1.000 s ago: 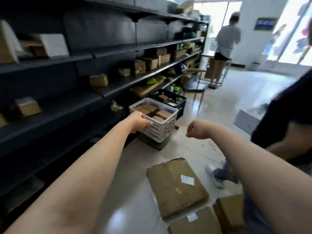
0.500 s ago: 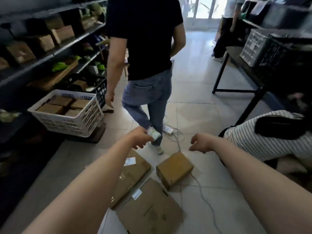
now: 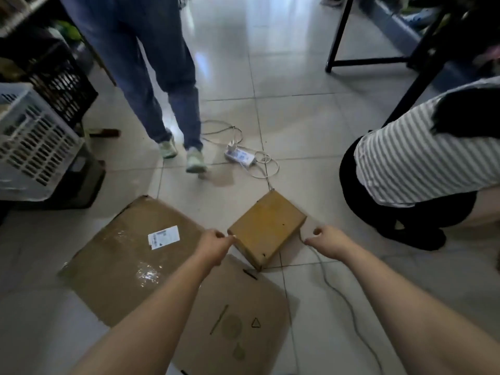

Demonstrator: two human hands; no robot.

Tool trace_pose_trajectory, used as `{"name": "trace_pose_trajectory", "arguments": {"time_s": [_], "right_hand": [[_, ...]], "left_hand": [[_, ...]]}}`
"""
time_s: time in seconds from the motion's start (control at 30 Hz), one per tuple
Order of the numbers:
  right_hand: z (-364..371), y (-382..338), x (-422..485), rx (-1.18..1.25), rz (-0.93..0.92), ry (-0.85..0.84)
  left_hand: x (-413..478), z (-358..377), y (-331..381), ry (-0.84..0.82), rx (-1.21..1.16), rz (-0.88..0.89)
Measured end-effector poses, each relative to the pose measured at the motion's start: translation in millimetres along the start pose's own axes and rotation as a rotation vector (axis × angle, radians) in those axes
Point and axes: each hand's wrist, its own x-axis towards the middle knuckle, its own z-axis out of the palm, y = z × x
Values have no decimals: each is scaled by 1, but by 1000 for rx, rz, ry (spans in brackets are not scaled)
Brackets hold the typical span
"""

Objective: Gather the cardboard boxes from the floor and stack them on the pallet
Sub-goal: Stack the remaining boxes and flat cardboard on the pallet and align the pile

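Note:
A small brown cardboard box (image 3: 267, 226) lies on the tiled floor at the centre. My left hand (image 3: 215, 246) is at its left corner, fingers curled and touching the box edge. My right hand (image 3: 324, 240) hovers just right of the box, fingers loosely curled, holding nothing. A large flat box with a white label (image 3: 130, 255) lies to the left. Another flat box with printed symbols (image 3: 235, 320) lies nearer me, partly under my left forearm. No pallet is in view.
A person in jeans (image 3: 151, 77) stands just beyond the boxes. A person in a striped shirt (image 3: 422, 158) crouches at the right. A power strip (image 3: 239, 156) and its cable cross the floor. White crate (image 3: 32, 147) and black crate (image 3: 62, 82) stand left; black table legs (image 3: 341, 33) far right.
My view has tipped down from the shelves and room to the floor. Both hands have dropped to either side of the small box, and the left now touches its corner.

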Motion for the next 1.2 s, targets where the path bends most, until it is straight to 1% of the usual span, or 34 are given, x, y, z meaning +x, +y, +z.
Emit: {"name": "trace_pose_trajectory", "arguments": {"time_s": [0.07, 0.13, 0.2, 0.27, 0.33, 0.4, 0.43, 0.5, 0.57, 0.67, 0.77, 0.8, 0.9, 1.03, 1.13, 1.2], "right_hand": [[62, 17, 80, 303, 113, -33], [126, 37, 157, 577, 232, -107], [180, 53, 224, 747, 251, -126], [221, 69, 280, 881, 226, -49], [246, 82, 326, 991, 201, 8], [258, 93, 350, 1083, 148, -74], [260, 97, 349, 1121, 131, -111], [253, 96, 332, 1142, 125, -104], [235, 90, 297, 1110, 118, -67], [190, 60, 232, 1051, 63, -75], [131, 5, 157, 998, -46, -94], [110, -15, 131, 977, -91, -108], [57, -76, 58, 859, -220, -187], [13, -149, -37, 785, -373, -321], [-4, -190, -103, 644, -476, -416], [-9, -210, -145, 558, -541, -483]], "left_hand": [[77, 42, -39, 51, -100, -15], [160, 78, -76, 120, -138, 30], [237, 101, -103, 214, -144, 102], [299, 116, -125, 256, -178, 142], [344, 127, -134, 157, -235, 158], [363, 138, -140, -19, -327, 149], [362, 141, -144, -72, -322, 155], [340, 135, -150, -115, -269, 171], [298, 121, -152, -139, -249, 151], [225, 82, -138, -200, -321, 63], [143, 30, -103, -243, -447, 13], [114, 10, -88, -220, -497, 0], [24, -51, -46, -64, -641, -80], [-90, -128, -9, 70, -865, -222], [-166, -176, -5, 175, -1081, -240], [-220, -199, -7, 260, -1193, -180]]}}
